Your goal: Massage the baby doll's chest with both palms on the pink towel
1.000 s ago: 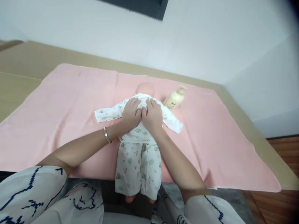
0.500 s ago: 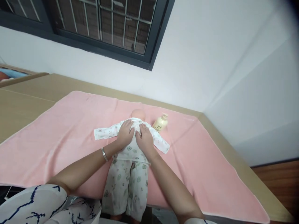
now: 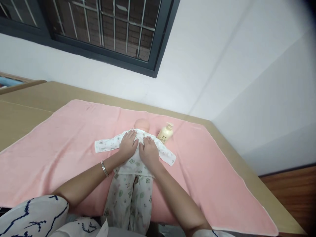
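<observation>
A baby doll in a white printed top and matching trousers lies on a pink blanket. Its sleeves spread out to both sides, and its legs reach over the near edge. My left hand rests flat on the left of the doll's upper body, fingers stretched out. On the right side of the upper body lies my right hand, also flat with its fingers extended. The cloth beneath my palms is hidden. A pale yellow pump bottle leans or lies just right of the doll's head.
The blanket covers a wooden table set against a white wall. Above it is a dark-framed window with bars. At the far left stands a wooden-edged tray or bin holding something blue. Brown wood panelling shows at lower right.
The whole view has shifted, so the doll, bottle and hands appear slightly further left and lower. Both hands stay on the doll's upper body.
</observation>
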Tool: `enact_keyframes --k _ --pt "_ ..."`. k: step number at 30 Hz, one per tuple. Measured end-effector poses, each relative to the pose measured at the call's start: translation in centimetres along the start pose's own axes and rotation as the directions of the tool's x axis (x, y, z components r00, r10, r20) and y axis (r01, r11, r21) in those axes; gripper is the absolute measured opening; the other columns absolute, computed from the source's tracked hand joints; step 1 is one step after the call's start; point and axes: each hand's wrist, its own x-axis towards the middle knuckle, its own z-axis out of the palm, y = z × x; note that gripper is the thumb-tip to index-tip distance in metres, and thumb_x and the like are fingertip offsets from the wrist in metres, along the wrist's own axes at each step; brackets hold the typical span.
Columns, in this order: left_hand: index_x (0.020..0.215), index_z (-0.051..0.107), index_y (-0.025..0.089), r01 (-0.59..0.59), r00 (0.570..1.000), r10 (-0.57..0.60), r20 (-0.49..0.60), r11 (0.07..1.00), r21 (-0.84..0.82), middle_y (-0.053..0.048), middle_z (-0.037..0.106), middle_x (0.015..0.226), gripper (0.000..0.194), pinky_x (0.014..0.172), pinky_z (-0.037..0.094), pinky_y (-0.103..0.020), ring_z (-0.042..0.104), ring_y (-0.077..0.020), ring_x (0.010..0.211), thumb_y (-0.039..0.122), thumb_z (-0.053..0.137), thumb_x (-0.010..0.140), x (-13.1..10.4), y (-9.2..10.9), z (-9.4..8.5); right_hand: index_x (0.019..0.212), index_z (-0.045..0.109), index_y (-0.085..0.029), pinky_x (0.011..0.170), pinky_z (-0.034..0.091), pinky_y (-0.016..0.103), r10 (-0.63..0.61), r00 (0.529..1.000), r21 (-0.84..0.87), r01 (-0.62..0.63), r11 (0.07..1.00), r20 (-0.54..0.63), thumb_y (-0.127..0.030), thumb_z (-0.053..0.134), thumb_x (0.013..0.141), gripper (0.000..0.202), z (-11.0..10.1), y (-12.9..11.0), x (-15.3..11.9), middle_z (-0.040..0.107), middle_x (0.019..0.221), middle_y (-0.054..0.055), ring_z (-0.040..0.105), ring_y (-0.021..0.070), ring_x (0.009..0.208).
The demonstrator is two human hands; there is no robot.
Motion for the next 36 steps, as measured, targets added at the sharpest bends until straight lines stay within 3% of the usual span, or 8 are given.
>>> enact_keyframes --k 4,7,12,15,18,25,30,36 --pt "0.12 0.062 0.014 -0.078 0.995 0.077 -0.069 0.997 -0.004 -0.014 0.064 0.129 0.038 0.113 0.039 -0.051 0.054 -0.0271 0.127 0.022 0.037 0.094 -0.6 0.5 0.2 0.142 0.044 -0.003 0.117 0.024 0.048 0.049 0.993 0.022 -0.052 0.998 0.107 -0.04 0.037 0.099 0.057 -0.5 1.5 2.8 0.043 0.148 0.022 0.034 0.0305 0.142" --pt "0.114 0.066 0.017 -0.078 0.992 0.079 -0.094 0.997 0.009 -0.011 0.067 0.124 0.034 0.111 0.042 -0.049 0.058 -0.0264 0.122 0.023 0.04 0.093 -0.4 0.5 0.2 0.142 0.043 -0.003 0.117 0.023 0.048 0.072 0.995 -0.01 -0.071 0.997 0.075 -0.038 0.039 0.098 0.056 -0.3 1.2 2.3 0.044 0.148 0.022 0.033 0.0312 0.142" --pt "0.124 0.059 0.01 0.002 1.0 -0.004 0.022 0.998 0.068 -0.017 0.062 0.131 0.04 0.11 0.041 -0.048 0.053 -0.0297 0.128 0.027 0.044 0.091 1.2 0.1 -0.2 0.138 0.049 -0.004 0.116 0.029 0.043 -0.026 1.0 -0.051 0.025 0.998 -0.013 -0.027 0.038 0.097 0.048 -0.1 -0.1 -0.6 0.052 0.141 0.021 0.04 0.0284 0.139" --pt "0.128 0.055 0.004 -0.007 0.999 0.003 0.048 0.996 0.088 -0.021 0.059 0.133 0.044 0.113 0.037 -0.049 0.049 -0.0321 0.132 0.027 0.041 0.093 1.3 0.3 -0.2 0.135 0.052 -0.007 0.114 0.032 0.041 -0.038 0.999 -0.014 0.038 0.999 0.018 -0.029 0.037 0.099 0.045 -0.4 0.4 0.4 0.054 0.14 0.019 0.044 0.0265 0.136" --pt "0.128 0.055 0.006 -0.042 0.999 0.04 0.025 0.996 0.077 -0.02 0.058 0.135 0.042 0.114 0.035 -0.051 0.048 -0.0314 0.133 0.024 0.037 0.095 0.6 0.4 0.1 0.138 0.049 -0.006 0.115 0.028 0.042 -0.028 0.999 0.017 0.028 0.999 0.035 -0.033 0.04 0.098 0.049 -0.2 1.2 2.3 0.05 0.143 0.019 0.041 0.0268 0.138" --pt "0.132 0.053 0.014 -0.039 0.998 0.038 0.054 0.999 0.008 -0.015 0.057 0.138 0.043 0.114 0.034 -0.053 0.046 -0.0287 0.135 0.027 0.041 0.093 1.1 -0.3 0.7 0.132 0.055 -0.01 0.115 0.026 0.043 0.048 0.99 0.105 -0.035 0.994 -0.131 -0.028 0.044 0.095 0.043 0.9 1.1 2.8 0.055 0.139 0.016 0.046 0.0261 0.132" --pt "0.127 0.058 0.015 -0.032 0.999 0.032 0.023 0.999 -0.037 -0.014 0.061 0.134 0.041 0.113 0.037 -0.05 0.051 -0.0282 0.13 0.025 0.043 0.09 2.8 -1.1 1.0 0.13 0.058 -0.013 0.114 0.028 0.043 0.105 0.983 0.134 -0.085 0.987 -0.149 -0.027 0.043 0.094 0.041 1.1 0.7 3.9 0.058 0.136 0.014 0.049 0.0264 0.129" --pt "0.126 0.059 0.014 -0.016 1.0 0.015 -0.011 0.994 -0.109 -0.013 0.061 0.134 0.041 0.114 0.038 -0.048 0.052 -0.0268 0.13 0.026 0.043 0.09 2.8 -2.0 1.1 0.128 0.059 -0.012 0.115 0.026 0.044 0.108 0.972 0.132 -0.081 0.988 -0.21 -0.026 0.043 0.093 0.042 1.7 0.3 4.2 0.059 0.135 0.014 0.048 0.0273 0.13"
